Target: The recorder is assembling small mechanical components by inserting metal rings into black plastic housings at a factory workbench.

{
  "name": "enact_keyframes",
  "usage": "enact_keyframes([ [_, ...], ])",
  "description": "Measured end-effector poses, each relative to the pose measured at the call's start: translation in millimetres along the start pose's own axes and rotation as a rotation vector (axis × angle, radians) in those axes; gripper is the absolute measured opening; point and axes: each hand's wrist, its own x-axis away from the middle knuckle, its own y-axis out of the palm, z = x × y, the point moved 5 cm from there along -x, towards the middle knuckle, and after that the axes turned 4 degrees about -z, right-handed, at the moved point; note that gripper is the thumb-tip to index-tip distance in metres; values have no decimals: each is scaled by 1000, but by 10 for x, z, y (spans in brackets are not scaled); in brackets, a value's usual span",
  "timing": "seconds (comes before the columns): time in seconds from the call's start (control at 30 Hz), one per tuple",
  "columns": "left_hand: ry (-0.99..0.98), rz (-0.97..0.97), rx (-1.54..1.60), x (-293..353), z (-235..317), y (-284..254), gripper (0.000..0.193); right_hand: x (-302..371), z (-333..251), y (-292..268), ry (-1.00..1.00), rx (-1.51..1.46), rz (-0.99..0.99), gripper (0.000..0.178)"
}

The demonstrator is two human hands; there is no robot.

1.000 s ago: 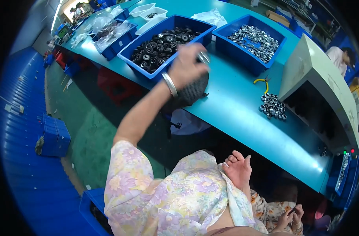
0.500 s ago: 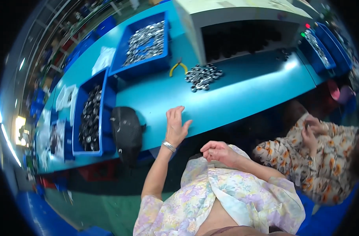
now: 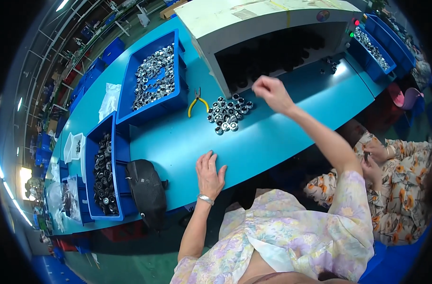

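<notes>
My left hand (image 3: 209, 177) rests palm down on the blue tabletop (image 3: 178, 158) near its front edge, fingers stretched out and holding nothing. Reaching forward, my right hand (image 3: 274, 94) is over the far part of the table, before the opening of a white box-shaped machine (image 3: 207, 52). Its fingers are curled closed, and whatever may be inside them is hidden. Just left of that hand lies a pile of small shiny round metal parts with dark centres (image 3: 224, 113). Pliers with yellow handles (image 3: 191, 108) lie left of the pile.
A blue bin of silvery parts (image 3: 127, 106) stands at the back left. Nearer is a blue bin of black parts (image 3: 115, 175), with a black bag (image 3: 147, 191) beside it. Dark parts (image 3: 268, 54) fill the machine's opening. At right sits a co-worker in a flowered garment (image 3: 396, 189).
My right hand has gone from my lap forward and up to the machine's opening. My left hand has settled flat on the table. The view has shifted.
</notes>
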Motion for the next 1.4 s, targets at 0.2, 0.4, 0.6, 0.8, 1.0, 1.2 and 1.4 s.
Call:
enact_keyframes([
  [0.2, -36, -6, 16, -47, 7, 1, 45, -1555, 697, -248, -31, 798, -46, 26],
  [0.4, -77, -31, -3, -43, -11, -2, 42, -2095, 871, -263, -433, 617, 150, 43],
  [0.6, -96, -40, -11, -70, -4, 10, 43, -2312, 968, -422, -412, 516, 181, 43],
  [0.8, -98, -35, -8, -72, 9, 22, 44, -2325, 941, -549, -387, 411, 206, 43],
  [1.0, -91, -4, 7, -49, 6, -6, 42, -1981, 851, -520, -326, 308, 172, 43],
  [1.2, -65, 30, 23, -13, -14, -24, 38, -894, 647, -327, 319, -532, 29, 34],
  [1.4, -280, 71, 662, -142, 266, -125, 30, 631, -321, 285, 337, -758, -124, 30],
])
